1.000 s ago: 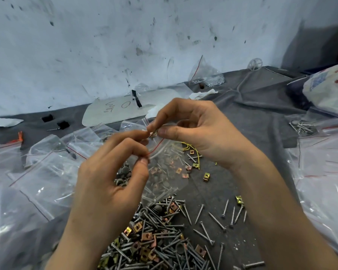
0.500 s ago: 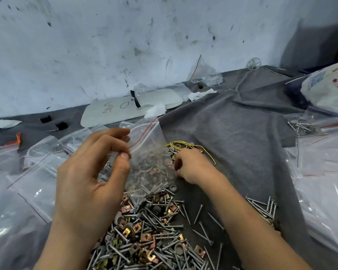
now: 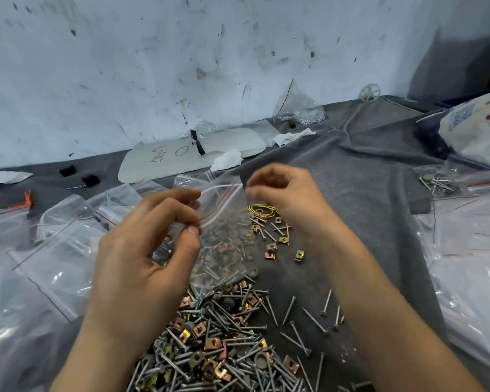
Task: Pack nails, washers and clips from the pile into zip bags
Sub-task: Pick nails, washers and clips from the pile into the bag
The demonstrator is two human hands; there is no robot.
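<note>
Nearest the camera, the pile [image 3: 224, 349] spreads over the grey cloth [image 3: 379, 199]: thin silver nails, square brass-coloured clips and dark round washers all tangled together. A few loose nails [image 3: 309, 321] lie just to its right.

Above the pile hangs the zip bag [image 3: 224, 244], of clear, crinkled plastic with a red line along its mouth and hardware showing through its lower half. Its bottom edge touches the top of the pile. The left hand [image 3: 142, 264] pinches the bag's left top corner between thumb and fingertips, right at the red line. The right hand [image 3: 283, 190] is at the bag's upper right corner with its fingers curled, but it is blurred, so I cannot tell whether it holds anything.

Beyond the bag are a yellow wire coil [image 3: 262, 210] and scattered clips. Empty clear bags [image 3: 54, 250] lie heaped to the left. A white board [image 3: 187, 157] rests near the scuffed wall.
</note>
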